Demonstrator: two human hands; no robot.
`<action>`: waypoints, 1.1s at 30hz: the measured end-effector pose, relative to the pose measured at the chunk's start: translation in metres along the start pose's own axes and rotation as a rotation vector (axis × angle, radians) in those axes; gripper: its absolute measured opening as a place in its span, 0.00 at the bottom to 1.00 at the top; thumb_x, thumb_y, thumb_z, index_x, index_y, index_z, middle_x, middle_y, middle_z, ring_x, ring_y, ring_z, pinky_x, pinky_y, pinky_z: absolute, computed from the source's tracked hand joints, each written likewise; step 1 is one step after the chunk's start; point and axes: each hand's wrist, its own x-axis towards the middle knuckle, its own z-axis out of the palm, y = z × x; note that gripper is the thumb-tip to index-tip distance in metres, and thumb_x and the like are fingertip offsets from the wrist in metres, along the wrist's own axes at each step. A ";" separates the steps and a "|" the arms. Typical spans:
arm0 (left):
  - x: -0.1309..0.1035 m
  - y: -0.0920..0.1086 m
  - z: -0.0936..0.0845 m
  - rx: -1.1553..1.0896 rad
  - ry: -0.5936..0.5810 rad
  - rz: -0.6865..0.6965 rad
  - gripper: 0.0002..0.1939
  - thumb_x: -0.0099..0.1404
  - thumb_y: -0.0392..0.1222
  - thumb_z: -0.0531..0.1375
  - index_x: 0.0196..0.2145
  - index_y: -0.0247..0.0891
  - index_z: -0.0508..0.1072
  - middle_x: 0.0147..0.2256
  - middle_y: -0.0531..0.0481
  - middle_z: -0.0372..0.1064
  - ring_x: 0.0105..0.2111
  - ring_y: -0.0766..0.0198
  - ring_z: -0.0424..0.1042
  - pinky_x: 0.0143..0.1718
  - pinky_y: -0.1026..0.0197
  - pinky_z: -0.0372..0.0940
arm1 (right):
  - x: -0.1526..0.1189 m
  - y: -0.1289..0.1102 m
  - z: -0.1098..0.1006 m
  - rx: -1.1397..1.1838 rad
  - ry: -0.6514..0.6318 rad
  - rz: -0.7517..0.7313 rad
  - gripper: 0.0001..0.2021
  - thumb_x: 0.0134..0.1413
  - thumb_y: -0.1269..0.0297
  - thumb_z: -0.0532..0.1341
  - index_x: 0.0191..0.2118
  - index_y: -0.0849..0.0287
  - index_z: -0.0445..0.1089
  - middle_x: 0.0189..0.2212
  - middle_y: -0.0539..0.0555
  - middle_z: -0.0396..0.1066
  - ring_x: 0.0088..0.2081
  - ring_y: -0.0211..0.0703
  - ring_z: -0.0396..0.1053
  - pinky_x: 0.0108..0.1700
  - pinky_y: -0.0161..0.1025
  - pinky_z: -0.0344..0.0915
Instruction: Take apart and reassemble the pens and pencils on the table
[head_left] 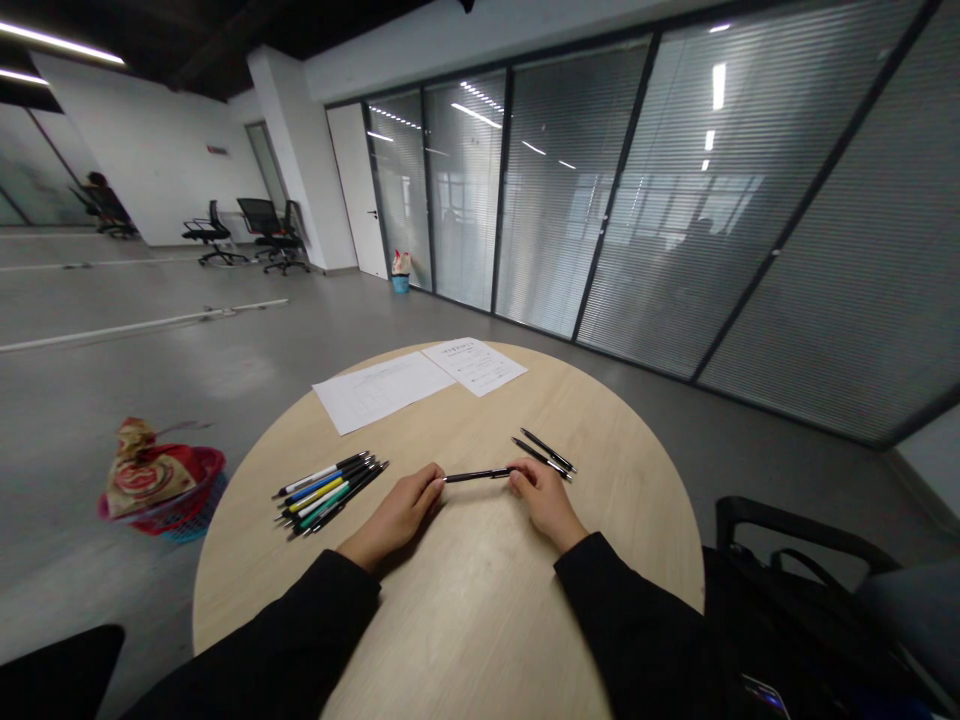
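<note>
A black pen [477,476] is held level between both hands above the middle of the round wooden table [480,570]. The fingers of my left hand [405,508] pinch its left end. At its right end, my right hand [545,495] grips the pen between thumb and fingers. Just beyond my right hand, two black pens [547,449] lie side by side on the table. To the left of my left hand lies a row of several pens [330,492] in black, white, blue, yellow and green.
Two printed sheets, a wide one [384,389] and a smaller one [475,366], lie at the table's far edge. A red basket [214,470] with a paper bag stands on the floor at left. A black chair [802,525] is at right.
</note>
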 end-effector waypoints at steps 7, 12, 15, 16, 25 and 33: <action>0.002 -0.007 0.002 0.042 -0.010 0.029 0.20 0.70 0.56 0.50 0.26 0.41 0.63 0.25 0.54 0.64 0.28 0.60 0.63 0.32 0.61 0.57 | -0.001 -0.002 -0.001 0.003 -0.005 0.005 0.13 0.57 0.58 0.58 0.40 0.59 0.75 0.27 0.52 0.72 0.29 0.43 0.67 0.33 0.37 0.62; 0.004 -0.014 0.006 0.023 0.028 -0.005 0.24 0.70 0.58 0.50 0.22 0.41 0.60 0.21 0.55 0.58 0.24 0.62 0.59 0.30 0.61 0.55 | -0.004 -0.006 0.001 -0.004 -0.002 -0.007 0.12 0.57 0.59 0.59 0.40 0.59 0.75 0.28 0.51 0.72 0.30 0.42 0.67 0.34 0.37 0.62; 0.004 -0.015 0.007 0.002 0.087 -0.041 0.27 0.69 0.60 0.50 0.19 0.40 0.60 0.19 0.55 0.58 0.22 0.64 0.58 0.27 0.61 0.53 | -0.006 -0.009 0.001 -0.015 -0.022 -0.016 0.11 0.56 0.61 0.59 0.40 0.59 0.75 0.28 0.50 0.72 0.30 0.41 0.67 0.33 0.36 0.61; 0.003 -0.014 0.007 -0.010 0.088 -0.054 0.28 0.69 0.61 0.50 0.19 0.40 0.61 0.18 0.55 0.58 0.21 0.64 0.58 0.27 0.61 0.53 | -0.006 -0.010 0.001 -0.017 -0.032 -0.019 0.11 0.56 0.61 0.59 0.40 0.59 0.75 0.28 0.50 0.72 0.30 0.41 0.67 0.33 0.36 0.61; 0.001 -0.009 0.010 -0.231 0.146 -0.042 0.17 0.63 0.52 0.61 0.45 0.40 0.67 0.33 0.53 0.70 0.25 0.66 0.68 0.28 0.63 0.62 | -0.004 -0.005 0.001 -0.042 -0.020 -0.019 0.11 0.58 0.59 0.58 0.40 0.59 0.74 0.27 0.50 0.71 0.30 0.42 0.66 0.33 0.36 0.60; 0.003 -0.008 0.006 -0.221 0.119 -0.069 0.12 0.64 0.51 0.60 0.34 0.39 0.69 0.26 0.53 0.70 0.23 0.65 0.66 0.27 0.63 0.60 | -0.006 -0.015 -0.001 -0.070 -0.045 -0.037 0.10 0.57 0.63 0.59 0.39 0.59 0.76 0.32 0.52 0.75 0.34 0.44 0.70 0.37 0.37 0.63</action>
